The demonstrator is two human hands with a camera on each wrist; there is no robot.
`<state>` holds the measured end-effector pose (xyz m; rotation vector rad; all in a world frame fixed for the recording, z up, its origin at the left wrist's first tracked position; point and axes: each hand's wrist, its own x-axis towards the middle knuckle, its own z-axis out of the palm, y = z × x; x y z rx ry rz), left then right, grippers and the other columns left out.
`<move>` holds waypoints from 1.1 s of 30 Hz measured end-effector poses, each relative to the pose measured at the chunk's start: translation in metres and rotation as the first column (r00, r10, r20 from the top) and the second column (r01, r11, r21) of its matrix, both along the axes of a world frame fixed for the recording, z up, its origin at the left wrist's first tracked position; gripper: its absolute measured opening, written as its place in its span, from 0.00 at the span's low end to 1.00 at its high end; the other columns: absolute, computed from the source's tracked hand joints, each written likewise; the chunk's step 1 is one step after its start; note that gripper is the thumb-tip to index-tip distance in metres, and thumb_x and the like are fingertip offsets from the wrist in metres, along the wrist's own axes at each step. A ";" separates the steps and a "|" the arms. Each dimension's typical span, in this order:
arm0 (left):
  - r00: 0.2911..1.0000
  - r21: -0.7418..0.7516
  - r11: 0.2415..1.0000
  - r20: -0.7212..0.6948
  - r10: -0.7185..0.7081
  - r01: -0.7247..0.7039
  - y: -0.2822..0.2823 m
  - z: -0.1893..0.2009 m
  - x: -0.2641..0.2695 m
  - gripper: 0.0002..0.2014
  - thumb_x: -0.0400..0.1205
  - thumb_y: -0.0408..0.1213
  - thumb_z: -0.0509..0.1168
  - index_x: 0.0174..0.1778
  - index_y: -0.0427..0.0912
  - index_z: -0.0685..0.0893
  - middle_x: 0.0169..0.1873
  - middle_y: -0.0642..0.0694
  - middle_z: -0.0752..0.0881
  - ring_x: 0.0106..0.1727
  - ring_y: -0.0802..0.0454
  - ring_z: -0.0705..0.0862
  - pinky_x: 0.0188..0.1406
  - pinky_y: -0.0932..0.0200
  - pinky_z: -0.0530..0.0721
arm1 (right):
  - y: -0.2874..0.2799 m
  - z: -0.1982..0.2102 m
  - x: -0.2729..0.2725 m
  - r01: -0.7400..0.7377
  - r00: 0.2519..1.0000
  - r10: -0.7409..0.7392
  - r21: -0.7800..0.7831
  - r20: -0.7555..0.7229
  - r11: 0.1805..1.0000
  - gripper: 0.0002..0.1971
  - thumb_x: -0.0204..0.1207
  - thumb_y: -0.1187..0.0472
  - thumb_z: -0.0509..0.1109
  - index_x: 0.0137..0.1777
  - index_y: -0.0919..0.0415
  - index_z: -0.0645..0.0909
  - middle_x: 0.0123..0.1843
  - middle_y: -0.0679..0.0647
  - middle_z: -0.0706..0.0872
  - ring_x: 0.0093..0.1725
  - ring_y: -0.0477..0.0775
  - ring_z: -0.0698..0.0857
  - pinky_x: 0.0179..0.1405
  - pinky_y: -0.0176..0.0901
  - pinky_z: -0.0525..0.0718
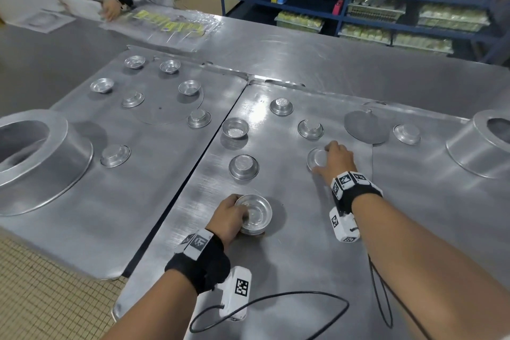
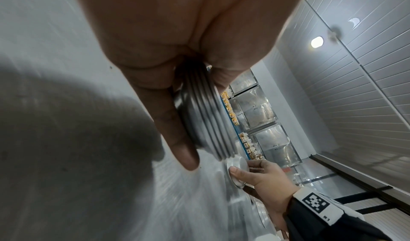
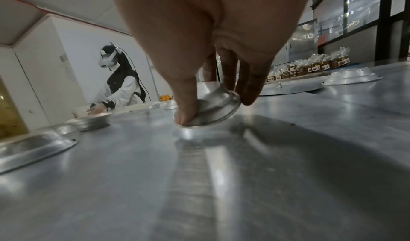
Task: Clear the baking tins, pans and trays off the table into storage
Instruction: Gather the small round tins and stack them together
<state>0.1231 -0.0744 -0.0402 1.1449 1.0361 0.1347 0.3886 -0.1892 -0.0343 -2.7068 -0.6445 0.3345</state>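
My left hand (image 1: 226,217) grips the stack of small tins (image 1: 255,214), standing on the steel table (image 1: 289,265) | my right hand (image 1: 335,159), right of the stack, pinches one upside-down tin (image 1: 316,158), tilted off the table.

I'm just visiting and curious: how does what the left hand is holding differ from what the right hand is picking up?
The left hand grips a nested stack of small round silver tins, several rims deep and open side up. The right hand pinches one single small silver tin, upside down and tilted, one edge lifted off the steel table. Both are the same kind of shiny little round metal tin.
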 end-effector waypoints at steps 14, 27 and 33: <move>0.990 -0.084 0.987 0.043 -0.137 0.141 0.039 0.037 -0.049 0.09 0.71 0.32 0.68 0.47 0.40 0.86 0.47 0.31 0.86 0.48 0.32 0.86 0.50 0.16 0.81 | 0.020 0.045 -0.151 -0.050 0.999 0.046 0.530 0.021 0.846 0.36 0.57 0.48 0.86 0.63 0.50 0.74 0.60 0.51 0.76 0.56 0.53 0.83 0.59 0.46 0.85; 0.940 -0.120 0.943 0.184 -0.287 0.311 0.082 0.060 -0.104 0.25 0.88 0.56 0.57 0.60 0.39 0.89 0.53 0.35 0.91 0.47 0.43 0.91 0.44 0.47 0.92 | 0.055 0.039 -0.284 -0.062 0.972 0.214 0.765 -0.100 0.641 0.33 0.59 0.58 0.87 0.62 0.45 0.73 0.58 0.43 0.87 0.59 0.45 0.88 0.65 0.47 0.85; 0.965 -0.077 0.967 0.120 -0.234 0.244 0.103 0.054 -0.114 0.13 0.83 0.35 0.66 0.60 0.33 0.82 0.53 0.26 0.87 0.47 0.35 0.87 0.52 0.35 0.87 | 0.071 0.034 -0.314 -0.039 0.951 0.256 0.752 -0.175 0.658 0.31 0.61 0.62 0.87 0.60 0.52 0.73 0.64 0.38 0.86 0.62 0.37 0.86 0.65 0.40 0.85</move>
